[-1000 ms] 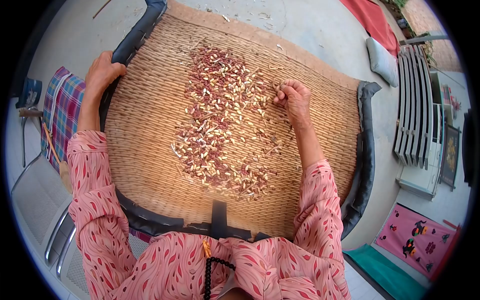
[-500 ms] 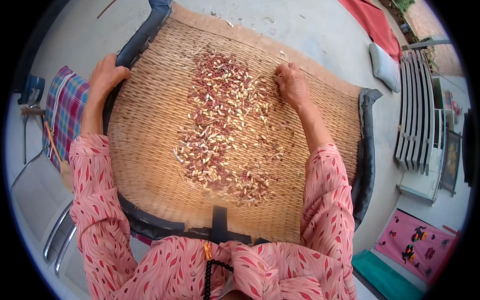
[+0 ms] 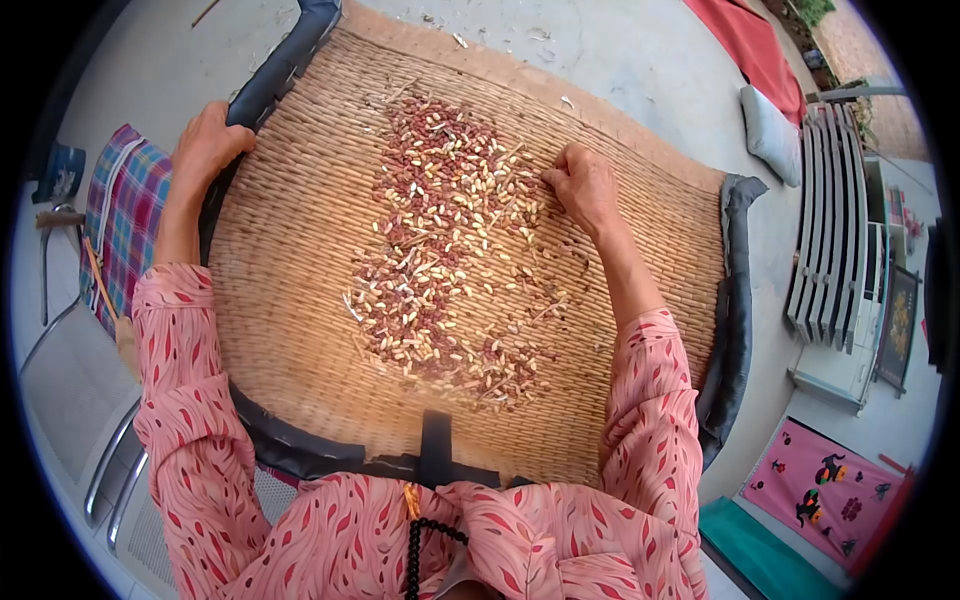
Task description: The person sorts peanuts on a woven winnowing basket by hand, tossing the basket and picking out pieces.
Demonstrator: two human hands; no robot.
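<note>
A large woven winnowing basket (image 3: 290,240) rests in front of my body, its edge bound in black material. Red and cream-coloured seeds (image 3: 430,250), mixed with bits of dry stalk, lie in a band across its middle. My left hand (image 3: 207,145) is closed round the black-bound rim (image 3: 265,100) at the upper left. Over the weave, just right of the seeds' upper part, my right hand (image 3: 583,190) has its fingertips pinched together. Whatever is between those fingers is too small or hidden to make out.
On the left are metal chairs (image 3: 75,375), a checked cloth (image 3: 125,210) and a brush-like thing with a wooden handle (image 3: 108,290). To the right stand stacked slatted panels (image 3: 830,220), a pale pillow (image 3: 770,135) and a pink patterned mat (image 3: 820,490). Debris dots the concrete floor (image 3: 600,65).
My right hand has come slightly nearer to my body over the weave, fingers still pinched. My left hand keeps its hold on the rim. The seeds look much the same.
</note>
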